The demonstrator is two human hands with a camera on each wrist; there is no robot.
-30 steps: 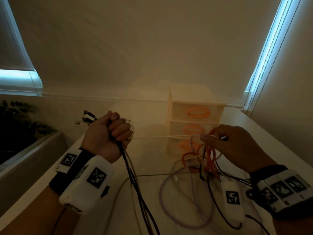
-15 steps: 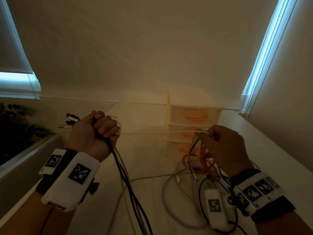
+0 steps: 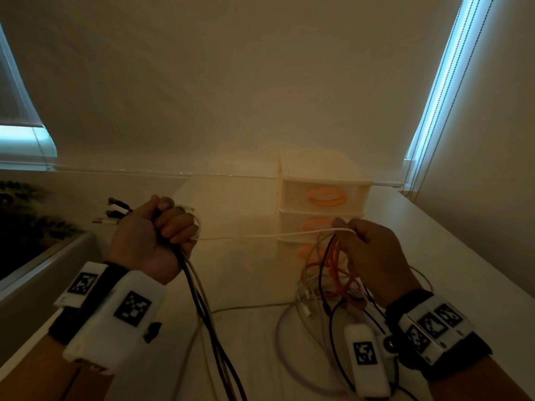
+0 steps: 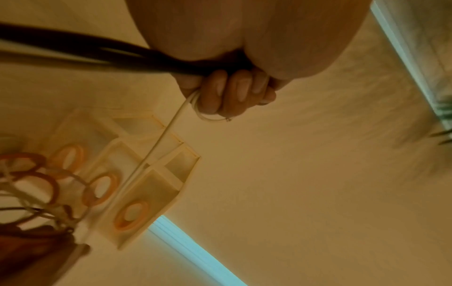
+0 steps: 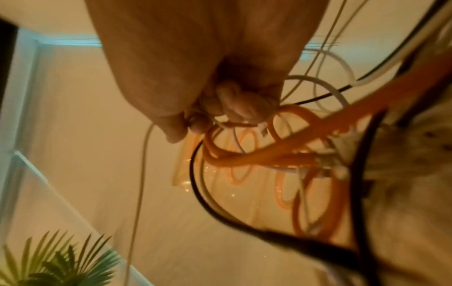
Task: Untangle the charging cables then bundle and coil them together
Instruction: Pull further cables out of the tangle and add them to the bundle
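My left hand (image 3: pixel 156 235) is raised in a fist round a bundle of black and white cables (image 3: pixel 199 302) that hangs down to the table; their plugs (image 3: pixel 114 211) stick out past its far side. A thin white cable (image 3: pixel 260 235) runs taut from that fist to my right hand (image 3: pixel 373 253), whose fingertips pinch it. Under the right hand hangs a tangle of orange, black and white cables (image 3: pixel 333 273), seen close up in the right wrist view as orange loops (image 5: pixel 244 147). In the left wrist view my curled fingers (image 4: pixel 229 91) clamp the dark cables and a small white loop (image 4: pixel 210 116).
A pale drawer unit (image 3: pixel 321 204) with orange handles stands on the white table (image 3: pixel 434 270) just behind the hands. A lilac cable loop (image 3: pixel 282 337) lies on the table near me. A window sill and a plant (image 3: pixel 20 215) are at the left.
Both hands have drawn slightly apart and lifted, pulling the white cable tighter between them. The right hand has raised the orange tangle further off the table.
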